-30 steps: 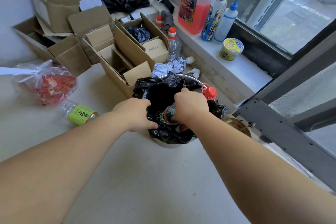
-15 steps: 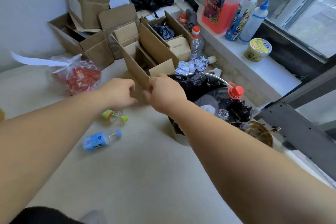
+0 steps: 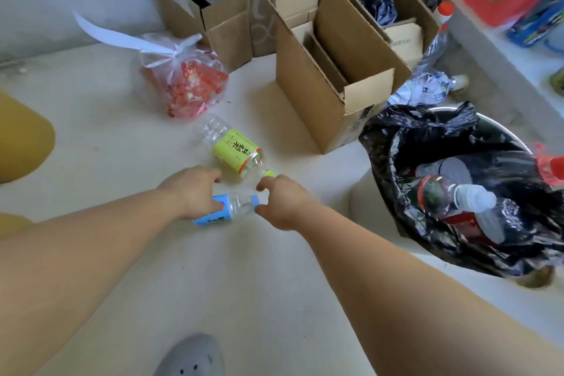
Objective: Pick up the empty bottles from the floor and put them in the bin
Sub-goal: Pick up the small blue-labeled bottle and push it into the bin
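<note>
Two empty bottles lie on the pale floor. My left hand (image 3: pixel 195 189) rests over the body of a small blue-label bottle (image 3: pixel 236 207), fingers wrapped on it; the bottle still touches the floor. My right hand (image 3: pixel 283 201) is beside the blue cap, thumb and fingers apart, holding nothing. Just beyond both hands lies a larger clear bottle with a green label (image 3: pixel 235 149), its yellow-green cap near my right fingertips. At the right stands the metal bin (image 3: pixel 500 128), lined with a black bag (image 3: pixel 396 137), and several bottles (image 3: pixel 457 195) lie inside it.
Open cardboard boxes (image 3: pixel 329 70) stand behind the bottles and next to the bin. A clear bag of red pieces (image 3: pixel 186 82) lies at the back left. A yellow object (image 3: pixel 21 137) is at the left edge, a grey shoe (image 3: pixel 192 354) at the bottom, a window ledge (image 3: pixel 503 49) at the right.
Both hands left the bin and swung left and down to the floor. The left hand has come down on the blue-label bottle; the right hand has stopped beside its cap.
</note>
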